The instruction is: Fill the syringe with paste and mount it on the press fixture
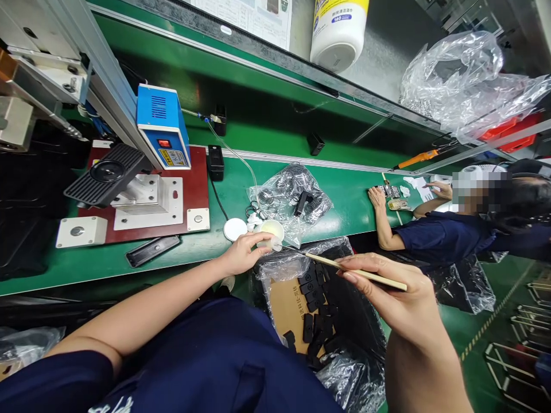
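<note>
In my right hand (400, 292) is a thin brush (357, 271) with a pale wooden handle, gripped like a pen. Its dark tip points left and reaches the mouth of a small translucent cup (275, 244). My left hand (243, 252) pinches that cup between thumb and fingers, tilted towards the brush. Just behind it is a round pale-yellow container (272, 228), partly covered by my fingers. A white round lid or disc (235, 229) lies left of it on the green bench (193, 258). What the cup contains is hard to make out.
A fixture (129, 195) with a black slotted part and a blue box (161, 126) stand left. A clear bag (297, 195) of black parts lies behind my hands. Below the bench edge, a lined carton (284, 304) holds several black pieces. A co-worker (451, 235) sits right.
</note>
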`<act>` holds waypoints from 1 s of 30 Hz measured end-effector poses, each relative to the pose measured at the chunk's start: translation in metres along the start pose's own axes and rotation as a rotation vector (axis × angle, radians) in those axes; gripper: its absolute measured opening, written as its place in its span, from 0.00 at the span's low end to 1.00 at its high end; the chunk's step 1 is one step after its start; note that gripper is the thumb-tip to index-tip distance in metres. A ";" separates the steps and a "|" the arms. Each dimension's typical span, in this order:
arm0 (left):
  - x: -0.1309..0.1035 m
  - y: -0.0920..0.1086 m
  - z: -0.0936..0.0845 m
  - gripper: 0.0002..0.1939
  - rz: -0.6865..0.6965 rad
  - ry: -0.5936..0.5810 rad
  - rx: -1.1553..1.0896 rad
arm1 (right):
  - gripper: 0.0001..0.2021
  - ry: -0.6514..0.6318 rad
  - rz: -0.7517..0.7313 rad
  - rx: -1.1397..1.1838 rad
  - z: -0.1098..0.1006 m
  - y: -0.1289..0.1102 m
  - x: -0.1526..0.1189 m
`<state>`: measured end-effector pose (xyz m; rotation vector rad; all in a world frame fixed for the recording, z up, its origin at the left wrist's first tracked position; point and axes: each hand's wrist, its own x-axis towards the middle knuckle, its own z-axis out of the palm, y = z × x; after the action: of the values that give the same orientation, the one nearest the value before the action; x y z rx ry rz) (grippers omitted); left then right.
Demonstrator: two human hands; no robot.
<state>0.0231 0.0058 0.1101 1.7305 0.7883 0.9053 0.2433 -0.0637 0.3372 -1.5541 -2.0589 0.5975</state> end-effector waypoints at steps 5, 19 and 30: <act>0.000 -0.001 0.000 0.12 0.088 0.022 0.191 | 0.07 0.024 0.039 -0.047 -0.002 -0.004 -0.001; 0.000 0.007 -0.001 0.15 0.451 0.187 0.413 | 0.09 0.107 0.431 0.164 0.011 0.003 0.021; -0.003 -0.002 0.000 0.13 0.348 0.021 0.386 | 0.05 -0.241 0.062 0.056 0.013 -0.006 0.030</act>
<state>0.0214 0.0037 0.1078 2.2499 0.7203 1.0529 0.2240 -0.0367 0.3339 -1.5844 -2.1521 0.8967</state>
